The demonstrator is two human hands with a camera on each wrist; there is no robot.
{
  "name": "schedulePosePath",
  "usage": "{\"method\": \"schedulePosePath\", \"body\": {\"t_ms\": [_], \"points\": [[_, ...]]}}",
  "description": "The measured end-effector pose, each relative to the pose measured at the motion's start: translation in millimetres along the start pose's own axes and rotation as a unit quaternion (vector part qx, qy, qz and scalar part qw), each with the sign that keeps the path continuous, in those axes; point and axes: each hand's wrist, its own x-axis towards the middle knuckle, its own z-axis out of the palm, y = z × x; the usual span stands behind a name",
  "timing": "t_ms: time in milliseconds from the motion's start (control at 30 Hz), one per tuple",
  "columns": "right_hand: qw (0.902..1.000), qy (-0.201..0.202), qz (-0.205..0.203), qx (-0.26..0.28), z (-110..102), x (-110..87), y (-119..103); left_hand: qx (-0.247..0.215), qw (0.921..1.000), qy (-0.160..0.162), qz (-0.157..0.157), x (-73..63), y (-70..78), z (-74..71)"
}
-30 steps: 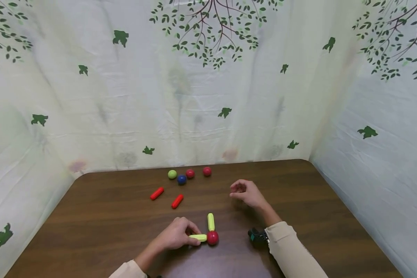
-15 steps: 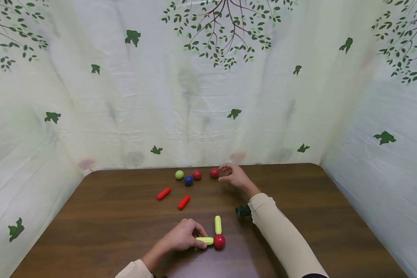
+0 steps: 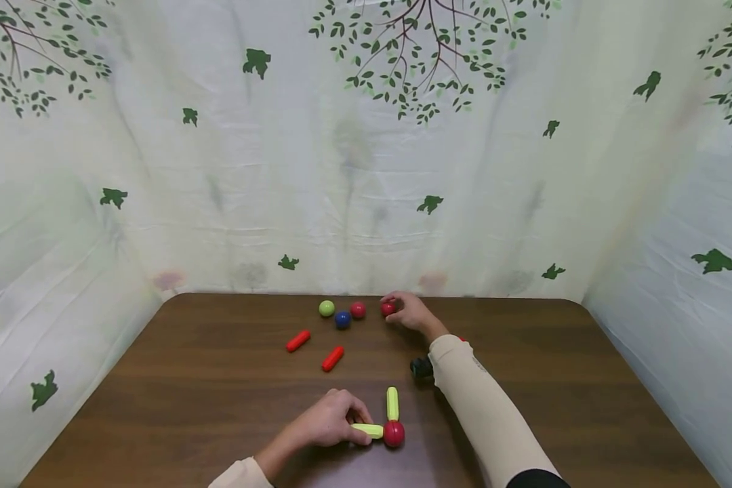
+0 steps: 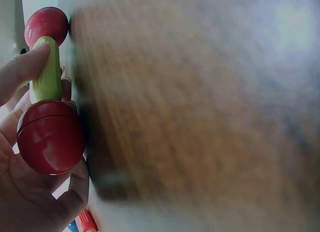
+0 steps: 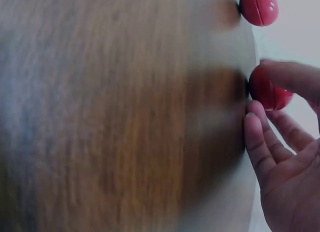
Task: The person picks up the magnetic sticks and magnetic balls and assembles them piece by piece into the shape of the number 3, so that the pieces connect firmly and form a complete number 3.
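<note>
In the head view my left hand (image 3: 335,418) pinches a yellow-green stick (image 3: 369,430) near the front of the table. The stick's right end meets a red ball (image 3: 394,434), from which a second yellow-green stick (image 3: 392,403) points away from me. The left wrist view shows the held stick (image 4: 48,79) between two red balls; the nearer ball (image 4: 51,139) lies by the palm, hidden in the head view. At the far edge, my right hand (image 3: 413,315) has its fingers curled round another red ball (image 3: 388,309), also seen in the right wrist view (image 5: 267,89).
Left of the right hand sit a red ball (image 3: 357,310), a blue ball (image 3: 342,320) and a green ball (image 3: 326,308). Two red sticks (image 3: 298,341) lie nearer on the brown table (image 3: 189,379). A leaf-printed white cloth (image 3: 317,169) stands behind. Some red shows behind the right forearm.
My right hand has reached away to the far edge and closed round the red ball there. The left hand keeps its pinch on the stick. The head view has turned slightly left.
</note>
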Motion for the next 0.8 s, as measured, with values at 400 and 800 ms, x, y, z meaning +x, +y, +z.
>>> {"method": "schedulePosePath", "body": {"t_ms": [400,800], "points": [[0.9973,-0.015,0.039,0.061,0.6,-10.3,-7.1,0.007,1.0,0.002,0.005,-0.2,0.0,0.3],[0.9862,-0.032,-0.015,0.162,1.1,-42.8,-17.8,0.013,0.9999,-0.002,0.011,2.5,-1.1,-1.5]]}}
